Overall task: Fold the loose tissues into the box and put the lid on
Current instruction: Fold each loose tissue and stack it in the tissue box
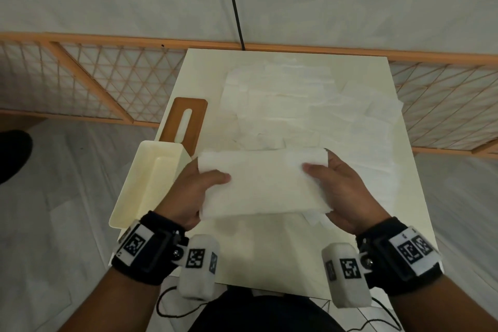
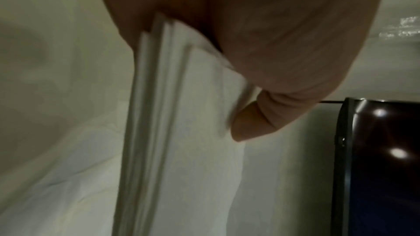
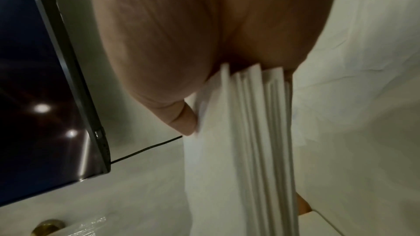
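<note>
A folded stack of white tissues point(image 1: 265, 183) is held above the near middle of the white table point(image 1: 258, 256). My left hand point(image 1: 200, 188) grips its left end, thumb on top; my right hand point(image 1: 332, 184) grips the right end the same way. Both wrist views show the layered edges of the tissue stack point(image 2: 163, 114) point(image 3: 254, 132) pinched between thumb and fingers. The cream box point(image 1: 145, 183) lies open at the table's left edge, just left of my left hand. The brown lid point(image 1: 186, 122) with a slot rests behind the box. Loose tissues point(image 1: 291, 105) cover the far half of the table.
An orange lattice railing point(image 1: 94, 83) runs behind the table. A black cable point(image 1: 233, 3) hangs down to the table's far edge. A dark screen point(image 2: 382, 168) point(image 3: 41, 96) shows in both wrist views. White sheeting covers the floor around the table.
</note>
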{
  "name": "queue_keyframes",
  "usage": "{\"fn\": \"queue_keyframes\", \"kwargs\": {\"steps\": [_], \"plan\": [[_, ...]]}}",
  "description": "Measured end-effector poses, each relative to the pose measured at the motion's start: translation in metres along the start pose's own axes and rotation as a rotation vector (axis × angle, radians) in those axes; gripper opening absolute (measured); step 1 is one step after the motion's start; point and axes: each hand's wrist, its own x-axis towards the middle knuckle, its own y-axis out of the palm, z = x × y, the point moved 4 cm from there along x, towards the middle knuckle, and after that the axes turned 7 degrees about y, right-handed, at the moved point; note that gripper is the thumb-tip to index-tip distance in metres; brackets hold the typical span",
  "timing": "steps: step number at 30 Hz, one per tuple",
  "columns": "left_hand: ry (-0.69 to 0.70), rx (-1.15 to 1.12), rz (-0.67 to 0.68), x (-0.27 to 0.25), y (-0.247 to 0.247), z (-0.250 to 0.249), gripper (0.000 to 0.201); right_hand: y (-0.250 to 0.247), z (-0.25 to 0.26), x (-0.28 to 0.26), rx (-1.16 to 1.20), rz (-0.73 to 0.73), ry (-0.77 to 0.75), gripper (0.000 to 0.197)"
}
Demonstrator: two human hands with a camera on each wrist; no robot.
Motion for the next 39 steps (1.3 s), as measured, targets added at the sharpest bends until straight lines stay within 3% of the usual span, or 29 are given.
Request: {"fn": "queue_keyframes", "kwargs": {"steps": [5,10,14,18,21,24,25,28,32,34,39], "plan": [[0.017,0.100,-0.069,0.002,-0.005,0.014,0.054,-0.001,-0.001,0.003,-0.179,-0.007,-0.035,0.041],[0.030,0.112,-0.147,0.003,-0.004,0.020,0.052,0.002,0.002,0.004,-0.259,0.020,-0.055,0.035],[0.038,0.093,-0.106,0.002,-0.009,0.016,0.047,0.003,0.009,0.004,-0.347,0.055,-0.071,0.040],[-0.011,0.018,0.150,0.004,-0.018,-0.008,0.067,0.005,0.036,-0.002,-0.627,0.116,-0.135,0.041],[-0.117,0.275,0.422,0.004,-0.007,-0.019,0.082,0.017,0.059,-0.004,-0.825,0.248,-0.159,0.043],[-0.152,0.556,0.589,-0.003,0.023,-0.012,0.078,0.035,0.066,0.000,-0.988,0.376,-0.128,0.045],[-0.121,0.627,0.589,-0.005,0.032,-0.008,0.075,0.042,0.066,0.002,-1.024,0.400,-0.123,0.046],[-0.001,0.702,0.417,-0.004,0.039,0.000,0.057,0.047,0.064,0.011,-0.975,0.401,-0.110,0.048],[0.002,0.428,0.184,-0.009,0.017,0.010,0.045,0.029,0.051,0.021,-0.418,0.257,-0.022,0.059],[0.032,0.292,0.091,-0.015,0.008,0.013,0.043,0.034,0.027,0.022,-0.228,0.269,0.069,0.066],[0.033,0.181,0.031,-0.027,-0.007,0.021,0.041,0.076,-0.007,0.027,-0.263,0.249,0.046,0.040]]}}
